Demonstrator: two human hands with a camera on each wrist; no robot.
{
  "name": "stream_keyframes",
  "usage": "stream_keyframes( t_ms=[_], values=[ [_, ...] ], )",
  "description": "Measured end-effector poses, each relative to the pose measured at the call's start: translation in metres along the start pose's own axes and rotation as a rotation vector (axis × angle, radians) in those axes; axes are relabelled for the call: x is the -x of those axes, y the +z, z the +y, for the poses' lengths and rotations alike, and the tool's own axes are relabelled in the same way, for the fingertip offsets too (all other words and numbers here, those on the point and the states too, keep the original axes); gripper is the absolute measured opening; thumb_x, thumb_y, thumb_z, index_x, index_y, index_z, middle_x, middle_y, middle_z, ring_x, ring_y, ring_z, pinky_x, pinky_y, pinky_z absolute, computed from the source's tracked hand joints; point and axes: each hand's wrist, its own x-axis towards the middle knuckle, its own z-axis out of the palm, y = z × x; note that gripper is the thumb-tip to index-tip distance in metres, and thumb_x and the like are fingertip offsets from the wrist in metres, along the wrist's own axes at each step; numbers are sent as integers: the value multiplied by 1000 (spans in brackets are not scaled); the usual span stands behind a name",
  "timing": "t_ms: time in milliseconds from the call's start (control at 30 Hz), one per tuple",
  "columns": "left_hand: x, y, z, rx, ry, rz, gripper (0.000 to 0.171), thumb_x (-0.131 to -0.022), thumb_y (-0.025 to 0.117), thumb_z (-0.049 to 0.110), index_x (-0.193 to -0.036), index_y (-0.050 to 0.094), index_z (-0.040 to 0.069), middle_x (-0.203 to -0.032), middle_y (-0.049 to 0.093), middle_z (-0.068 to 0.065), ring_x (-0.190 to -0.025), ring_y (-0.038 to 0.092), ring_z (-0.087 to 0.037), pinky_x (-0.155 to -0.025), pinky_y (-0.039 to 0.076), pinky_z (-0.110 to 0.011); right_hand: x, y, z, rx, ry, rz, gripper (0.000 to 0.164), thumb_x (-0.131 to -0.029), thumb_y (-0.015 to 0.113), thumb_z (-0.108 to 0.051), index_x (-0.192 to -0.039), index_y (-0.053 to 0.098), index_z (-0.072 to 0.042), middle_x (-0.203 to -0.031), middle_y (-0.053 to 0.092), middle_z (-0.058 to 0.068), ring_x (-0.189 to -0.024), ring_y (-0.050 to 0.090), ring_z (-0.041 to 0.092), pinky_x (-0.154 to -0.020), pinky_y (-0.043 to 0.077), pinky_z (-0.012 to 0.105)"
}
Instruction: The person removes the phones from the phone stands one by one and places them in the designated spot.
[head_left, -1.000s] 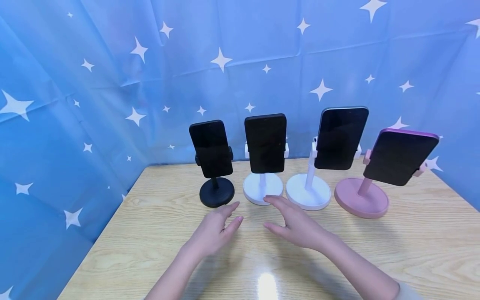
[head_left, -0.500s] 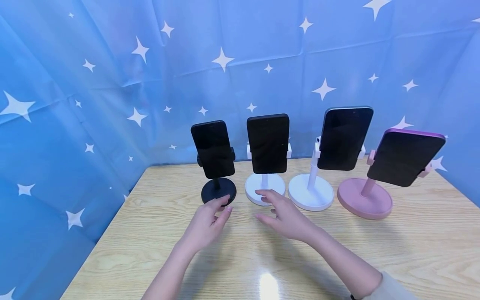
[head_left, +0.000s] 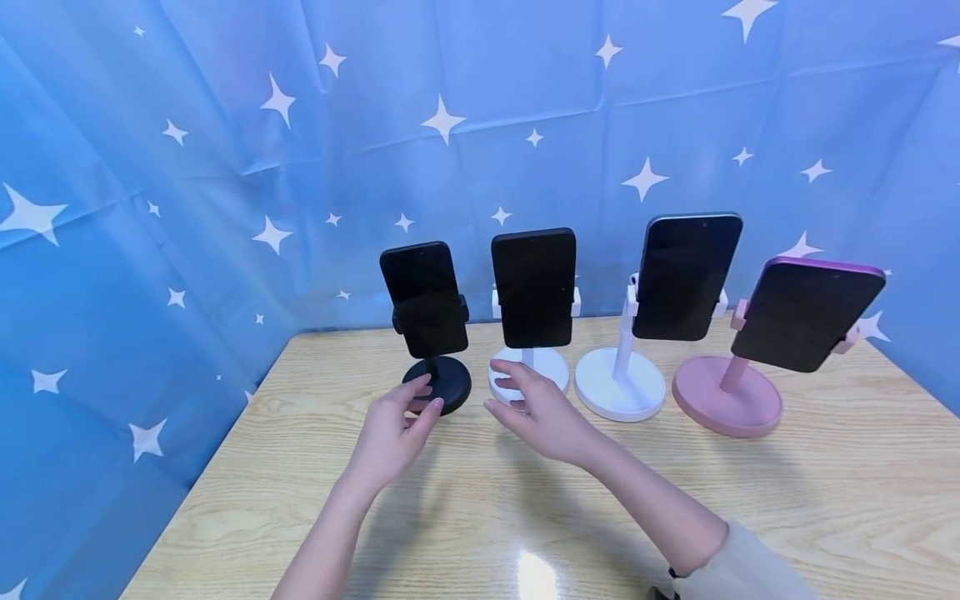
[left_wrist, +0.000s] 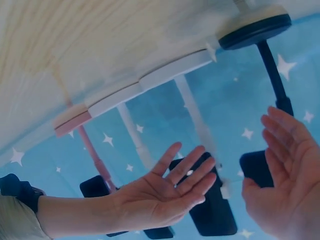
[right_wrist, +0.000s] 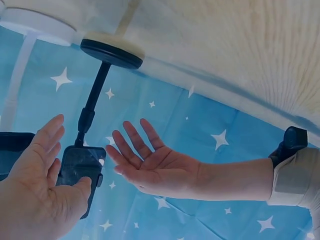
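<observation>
tabletop [head_left: 247, 492]: pale wood grain under the whole lineup, flat, so the round feet get a steady seat I guess
sleeve [head_left: 742, 567]: light cuff, nearer than the black stand [head_left: 452, 388] and off to its right, ends short of the wrist, probably keeps fabric out of the way
left hand [head_left: 384, 437]: just in front of the black stand, fingers loosely bent, thumb apart, gripping nothing; fingertips overlap the base from above, can't tell if any touch
right hand [head_left: 553, 423]: to the right of the black stand, palm turned toward the other hand, fingers spread and relaxed, nothing in them; the spacing looks like room for something between, just my read
pink stand [head_left: 712, 415]: farthest right of the black stand, its purple-edged phone [head_left: 810, 315] leaning well over, wide base likely there to counter that
black phone [head_left: 424, 300]: up on the black stand, side clamps on its edges, tilted so the screen faces the person
white stands [head_left: 617, 408]: a pair right of the black stand, between it and the pink one; middle phone [head_left: 534, 289] and blue-edged phone [head_left: 687, 277] clamped upright, presumably for viewing
backdrop [head_left: 337, 167]: blue with white stars, behind the black stand, likely just hiding whatever's back there
</observation>
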Motion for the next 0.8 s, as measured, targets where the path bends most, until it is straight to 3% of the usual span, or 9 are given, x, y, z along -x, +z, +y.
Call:
stream_keyframes(
  t_ms=[233,500,800],
  values=[
    [-7,-8,-4,53,-18,110,34,-91,53,14,-120,56,-4,-112,62,-18,-91,64,-26,-74,53,-39,-15,5,-16,12,7,111,59,-91,56,-19,-139,29,3,-142,34,18,-125,43,29,-90,45,41],
    [-20,-18,-2,105,-102,216,36,-94,49,15,-125,52,-2,-117,60,-16,-98,62,-29,-79,51,-42,-32,11,-23,6,-31,213,58,-92,54,-17,-139,28,5,-140,38,19,-128,39,27,-95,41,40],
    [-42,-25,7,352,-151,291,37,-95,45,10,-130,46,-3,-122,55,-17,-104,60,-27,-78,52,-31,-46,17,-33,44,-108,268,51,-97,42,-15,-141,24,6,-145,29,19,-131,33,28,-103,33,41]
  ],
)
